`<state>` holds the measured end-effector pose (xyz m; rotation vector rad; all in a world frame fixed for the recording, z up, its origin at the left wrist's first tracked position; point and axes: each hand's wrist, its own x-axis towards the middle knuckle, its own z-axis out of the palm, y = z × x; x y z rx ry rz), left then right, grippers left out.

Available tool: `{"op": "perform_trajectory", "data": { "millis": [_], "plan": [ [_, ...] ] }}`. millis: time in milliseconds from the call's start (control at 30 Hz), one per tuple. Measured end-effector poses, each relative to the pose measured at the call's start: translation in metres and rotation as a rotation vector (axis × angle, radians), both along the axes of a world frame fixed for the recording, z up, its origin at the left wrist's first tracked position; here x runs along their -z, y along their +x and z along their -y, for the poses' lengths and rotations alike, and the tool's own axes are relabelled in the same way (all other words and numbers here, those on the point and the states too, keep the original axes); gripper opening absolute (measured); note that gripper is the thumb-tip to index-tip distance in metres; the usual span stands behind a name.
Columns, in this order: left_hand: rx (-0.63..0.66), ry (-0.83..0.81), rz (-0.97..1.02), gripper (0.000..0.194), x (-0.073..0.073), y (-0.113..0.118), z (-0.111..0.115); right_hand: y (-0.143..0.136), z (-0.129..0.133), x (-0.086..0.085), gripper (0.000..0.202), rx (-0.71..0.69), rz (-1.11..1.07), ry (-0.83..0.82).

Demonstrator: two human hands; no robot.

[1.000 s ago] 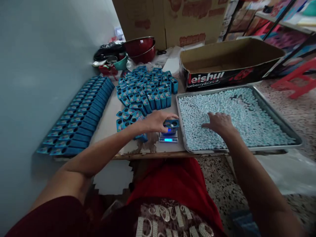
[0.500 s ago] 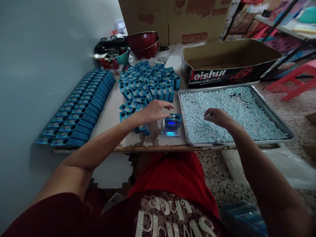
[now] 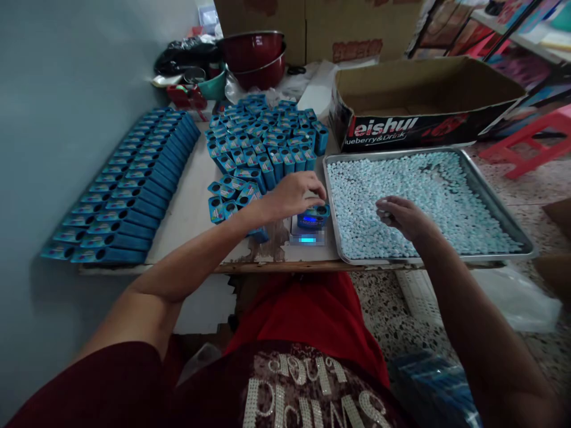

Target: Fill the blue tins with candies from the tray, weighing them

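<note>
Head view, looking down over a desk (image 3: 191, 214) set against a blue-grey wall. The left hand (image 3: 292, 195) reaches over a small blue box (image 3: 313, 216) standing on a pocket scale (image 3: 307, 232) near the desk's front edge; its fingertips curl onto the box's top, grasping it. The right hand (image 3: 399, 215) hovers loosely clenched above a metal tray (image 3: 493, 199) spread with pale blue tablets (image 3: 428, 190); whether it pinches any tablets cannot be told. The tray lies just beside the scale, on its right. Behind the scale stands a cluster of open blue boxes (image 3: 267, 142); further left, closed boxes lie in rows (image 3: 129, 184) along the wall. A printed cardboard carton (image 3: 423, 107) sits behind the tray. Red bowls (image 3: 254, 56) are stacked at the desk's far end.
</note>
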<state>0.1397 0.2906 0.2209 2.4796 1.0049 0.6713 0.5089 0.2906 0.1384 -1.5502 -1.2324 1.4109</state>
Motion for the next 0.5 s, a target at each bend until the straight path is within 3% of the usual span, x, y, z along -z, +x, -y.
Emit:
{"op": "perform_trajectory", "data": {
  "millis": [100, 233, 367, 500],
  "plan": [
    [-0.104, 0.034, -0.006, 0.01, -0.02, -0.022, 0.018, 0.002, -0.01, 0.002, 0.035, -0.036, -0.131, -0.165],
    [-0.192, 0.048, -0.017, 0.012, -0.025, -0.052, 0.038, 0.0, -0.012, 0.0, 0.018, 0.006, -0.314, -0.325],
    [-0.213, 0.103, -0.029, 0.015, -0.021, -0.062, 0.04, -0.008, -0.005, -0.005, 0.029, 0.032, -0.247, -0.245],
    [-0.176, 0.181, -0.079, 0.024, -0.019, -0.056, 0.03, -0.01, -0.001, -0.009, 0.04, -0.046, -0.058, -0.119]
  ]
}}
